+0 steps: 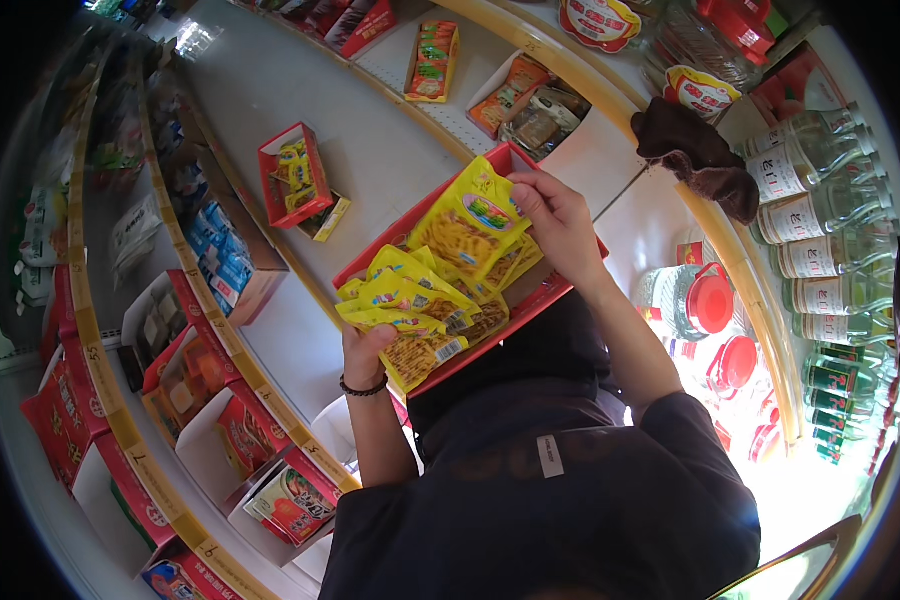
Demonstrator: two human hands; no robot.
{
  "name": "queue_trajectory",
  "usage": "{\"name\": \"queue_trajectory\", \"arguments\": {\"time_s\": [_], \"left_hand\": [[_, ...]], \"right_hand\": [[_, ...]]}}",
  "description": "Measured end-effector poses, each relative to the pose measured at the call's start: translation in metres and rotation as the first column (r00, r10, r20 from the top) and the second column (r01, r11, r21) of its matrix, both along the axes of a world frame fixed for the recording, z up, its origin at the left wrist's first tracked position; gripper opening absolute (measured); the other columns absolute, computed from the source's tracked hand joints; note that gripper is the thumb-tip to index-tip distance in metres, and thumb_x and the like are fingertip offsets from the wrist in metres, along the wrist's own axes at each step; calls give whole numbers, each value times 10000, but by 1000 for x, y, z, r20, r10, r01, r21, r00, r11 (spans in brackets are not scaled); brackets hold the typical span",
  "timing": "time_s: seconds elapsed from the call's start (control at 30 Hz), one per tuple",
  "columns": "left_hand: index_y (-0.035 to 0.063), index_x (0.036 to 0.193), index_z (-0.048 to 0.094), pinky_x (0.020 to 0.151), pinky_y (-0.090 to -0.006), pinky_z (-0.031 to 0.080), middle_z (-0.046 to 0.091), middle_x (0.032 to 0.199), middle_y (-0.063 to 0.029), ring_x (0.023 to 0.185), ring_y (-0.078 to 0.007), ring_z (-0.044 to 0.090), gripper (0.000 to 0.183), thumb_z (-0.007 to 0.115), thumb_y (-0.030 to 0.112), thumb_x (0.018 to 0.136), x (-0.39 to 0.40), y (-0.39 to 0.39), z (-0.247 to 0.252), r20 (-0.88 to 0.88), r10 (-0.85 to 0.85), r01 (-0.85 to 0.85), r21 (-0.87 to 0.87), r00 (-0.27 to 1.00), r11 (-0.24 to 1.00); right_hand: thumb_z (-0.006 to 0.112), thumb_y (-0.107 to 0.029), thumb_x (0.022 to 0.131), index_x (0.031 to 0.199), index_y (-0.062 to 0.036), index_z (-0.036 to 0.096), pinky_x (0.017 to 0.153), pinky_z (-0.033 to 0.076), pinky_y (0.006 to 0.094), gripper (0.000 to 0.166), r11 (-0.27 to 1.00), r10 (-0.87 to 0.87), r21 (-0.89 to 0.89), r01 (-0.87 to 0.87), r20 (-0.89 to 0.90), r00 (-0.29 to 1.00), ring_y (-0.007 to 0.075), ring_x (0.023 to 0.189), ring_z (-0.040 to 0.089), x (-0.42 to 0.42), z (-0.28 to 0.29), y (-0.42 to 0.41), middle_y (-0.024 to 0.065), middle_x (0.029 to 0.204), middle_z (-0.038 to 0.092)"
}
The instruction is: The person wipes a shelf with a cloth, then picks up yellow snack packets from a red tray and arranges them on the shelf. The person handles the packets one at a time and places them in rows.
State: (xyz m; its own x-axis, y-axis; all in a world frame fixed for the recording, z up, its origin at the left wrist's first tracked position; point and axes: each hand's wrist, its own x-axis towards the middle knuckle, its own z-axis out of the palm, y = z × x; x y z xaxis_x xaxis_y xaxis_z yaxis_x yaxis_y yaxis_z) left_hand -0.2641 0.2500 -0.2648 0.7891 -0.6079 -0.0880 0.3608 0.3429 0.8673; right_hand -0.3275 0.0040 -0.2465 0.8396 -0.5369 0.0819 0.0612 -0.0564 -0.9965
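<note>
In front of my body is a red cardboard box [420,217], tilted and filled with shiny yellow snack packets [420,292]. My left hand [364,356], with a dark bead bracelet at the wrist, grips the box's near left corner. Its thumb lies over the packets there, and its other fingers are mostly hidden. With thumb and fingers, my right hand [559,221] pinches the upper corner of one yellow packet [469,217]. That packet stands higher than the others, at the box's far end.
Shelves with boxed packets [292,506] curve along the left. A smaller red box [296,176] sits on the floor ahead. Glass bottles [802,225] line the right shelf, near a dark brown cloth [694,154]. Red-lidded jugs [709,300] stand lower down.
</note>
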Motion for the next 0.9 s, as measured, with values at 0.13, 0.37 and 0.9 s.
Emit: {"name": "queue_trajectory", "arguments": {"time_s": [0.13, 0.37, 0.9], "left_hand": [[5, 1215, 299, 741, -366, 509, 513, 1066, -125, 945, -235, 548, 779, 747, 213, 612, -1, 3, -1, -62, -60, 60, 12, 996, 998], [25, 1162, 366, 924, -343, 366, 443, 1160, -142, 1070, -235, 463, 774, 787, 193, 535, -1, -11, 14, 136, -239, 232, 70, 961, 970], [49, 1130, 405, 960, -361, 335, 402, 1200, -133, 1150, -230, 387, 691, 784, 136, 559, 6, -11, 10, 408, -278, 256, 108, 870, 961]], "right_hand": [[489, -243, 889, 961, 7, 580, 666, 425, 213, 275, 990, 139, 46, -136, -63, 988, 58, 752, 508, -4, 9, -12, 0, 785, 575], [448, -371, 892, 996, -44, 593, 637, 413, 199, 373, 922, 336, 243, -300, -120, 934, 58, 765, 505, -1, -6, -20, -15, 843, 569], [478, -363, 879, 963, -17, 603, 558, 422, 206, 378, 898, 436, 108, -426, -105, 894, 50, 660, 514, 8, 0, 1, -3, 744, 572]]}}
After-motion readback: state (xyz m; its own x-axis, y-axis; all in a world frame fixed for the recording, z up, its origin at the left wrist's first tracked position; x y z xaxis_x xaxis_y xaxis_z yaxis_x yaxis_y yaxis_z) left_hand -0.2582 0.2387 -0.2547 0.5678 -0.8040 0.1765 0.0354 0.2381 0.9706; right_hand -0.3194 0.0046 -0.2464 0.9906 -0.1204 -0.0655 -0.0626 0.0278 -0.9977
